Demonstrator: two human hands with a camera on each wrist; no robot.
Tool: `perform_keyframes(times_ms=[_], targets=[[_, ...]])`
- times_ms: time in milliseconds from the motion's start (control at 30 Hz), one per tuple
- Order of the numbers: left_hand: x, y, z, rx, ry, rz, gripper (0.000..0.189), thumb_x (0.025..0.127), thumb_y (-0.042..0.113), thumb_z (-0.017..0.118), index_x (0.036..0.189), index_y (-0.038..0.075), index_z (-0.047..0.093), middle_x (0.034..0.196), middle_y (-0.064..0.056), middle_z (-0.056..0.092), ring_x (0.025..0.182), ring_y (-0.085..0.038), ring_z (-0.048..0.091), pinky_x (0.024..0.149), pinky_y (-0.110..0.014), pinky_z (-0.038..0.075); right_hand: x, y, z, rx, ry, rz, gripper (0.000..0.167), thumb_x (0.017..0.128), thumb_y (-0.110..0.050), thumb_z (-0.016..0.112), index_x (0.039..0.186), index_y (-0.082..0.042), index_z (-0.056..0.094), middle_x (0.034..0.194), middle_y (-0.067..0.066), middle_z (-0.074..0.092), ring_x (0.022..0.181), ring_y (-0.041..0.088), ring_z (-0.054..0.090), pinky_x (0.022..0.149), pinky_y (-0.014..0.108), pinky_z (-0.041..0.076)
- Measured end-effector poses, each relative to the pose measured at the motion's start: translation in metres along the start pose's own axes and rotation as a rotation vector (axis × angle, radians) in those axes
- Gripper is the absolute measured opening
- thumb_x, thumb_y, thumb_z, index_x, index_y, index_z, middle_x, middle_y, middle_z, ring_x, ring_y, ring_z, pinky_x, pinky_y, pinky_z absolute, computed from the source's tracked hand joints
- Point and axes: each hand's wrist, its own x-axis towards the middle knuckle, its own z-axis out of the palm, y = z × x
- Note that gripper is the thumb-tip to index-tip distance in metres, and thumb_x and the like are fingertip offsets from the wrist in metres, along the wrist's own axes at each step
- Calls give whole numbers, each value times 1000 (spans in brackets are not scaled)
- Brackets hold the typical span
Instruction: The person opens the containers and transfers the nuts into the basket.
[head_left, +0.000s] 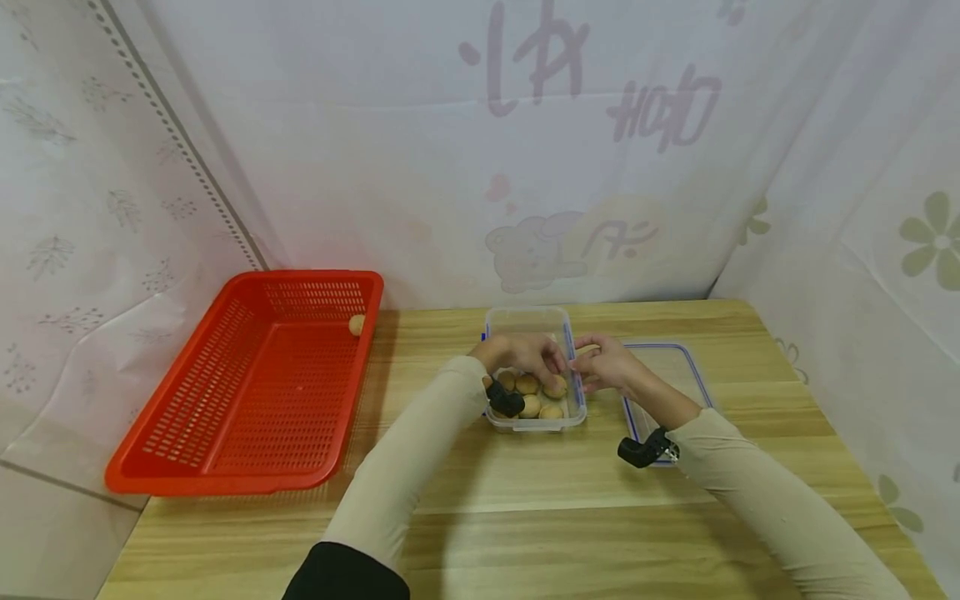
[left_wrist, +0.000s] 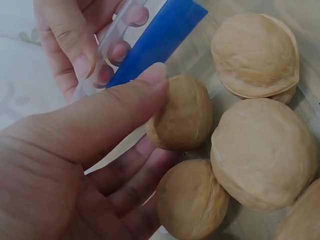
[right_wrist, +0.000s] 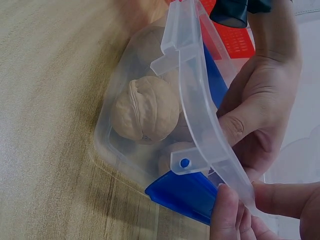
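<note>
A clear plastic container (head_left: 578, 412) with walnuts (head_left: 530, 406) in it stands on the table. My left hand (head_left: 531, 354) reaches down inside it. Thumb and fingers pinch a walnut (left_wrist: 186, 112) there, beside several others. On the right side, my right hand (head_left: 611, 367) holds the container's rim (right_wrist: 202, 115) between thumb and fingers, near a blue side flap (right_wrist: 182, 197). In the left wrist view, the right hand (left_wrist: 70, 40) shows behind that wall.
A red plastic basket (head_left: 277, 479) stands at the left, with one walnut (head_left: 357, 324) near its right wall. The clear lid (head_left: 667, 362) with a blue seal lies right of the container, partly under my right forearm. A printed curtain (head_left: 420, 167) closes off the back.
</note>
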Motion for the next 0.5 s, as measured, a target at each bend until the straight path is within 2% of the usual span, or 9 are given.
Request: perform_keyframes(times_ms=[300,500], targets=[[7,-4,6,62,-20,31,34,87,13,83,117,6,67,108,2,62,100,-11,54,88,-20,44,-1,0,0,-10,-1,-5,50,101,-4,57,145,8,35,108,15,62,88,19,64,80,42,61],[5,-3,4,83,-10,17,34,88,19,83,118,8,70,107,4,64,100,-11,54,93,-25,44,0,1,0,-4,5,-1,50,101,-4,58,145,8,35,108,14,62,90,19,64,80,41,61]])
